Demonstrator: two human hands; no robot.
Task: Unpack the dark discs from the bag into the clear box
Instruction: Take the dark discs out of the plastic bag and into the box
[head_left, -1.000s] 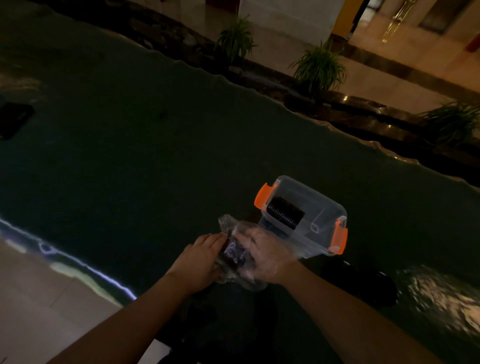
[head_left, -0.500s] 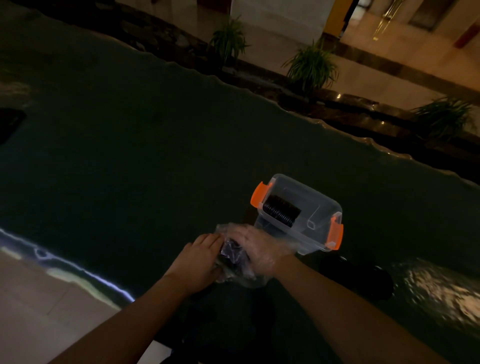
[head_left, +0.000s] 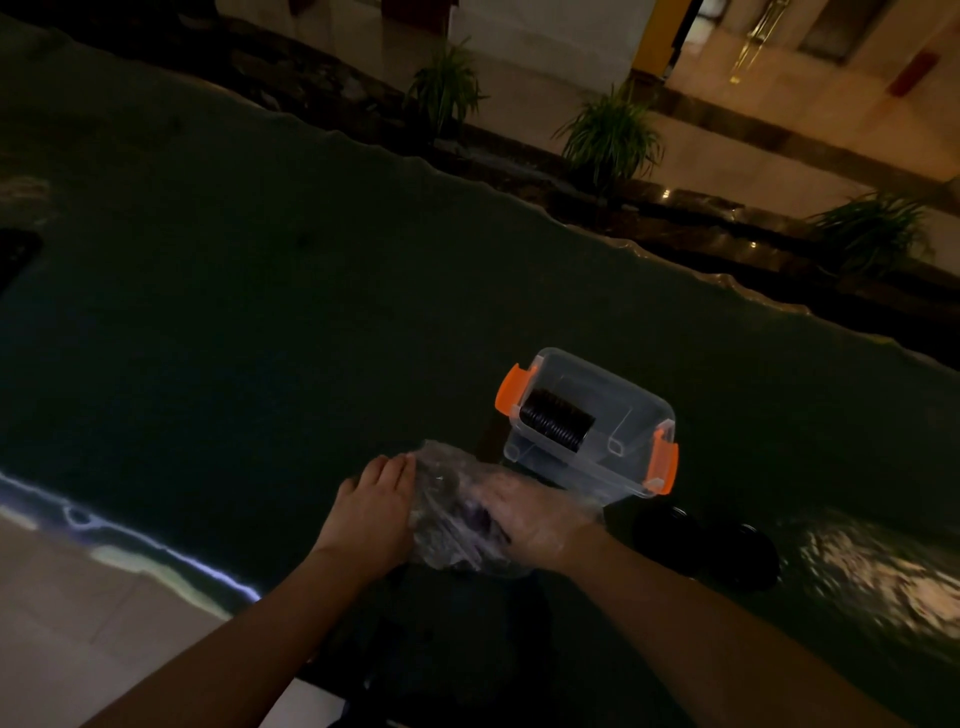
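Observation:
A crumpled clear plastic bag (head_left: 447, 499) lies on the dark table, with dark discs dimly visible through it. My left hand (head_left: 374, 509) presses against the bag's left side and holds it. My right hand (head_left: 535, 519) is inside the bag, covered by the plastic; whether its fingers grip any discs is unclear. Just beyond the bag stands the clear box (head_left: 628, 441) with orange latches, and a row of dark discs (head_left: 556, 421) stands on edge in its left part.
The dark table (head_left: 260, 312) stretches far to the left and back, its wavy far edge bordering a planter ledge with plants (head_left: 608, 135). A dark rounded object (head_left: 706, 540) lies right of my right wrist. A black flat item (head_left: 15, 254) sits at far left.
My right hand has pushed deeper into the bag. The left hand has flattened against the bag's side. The view has shifted slightly.

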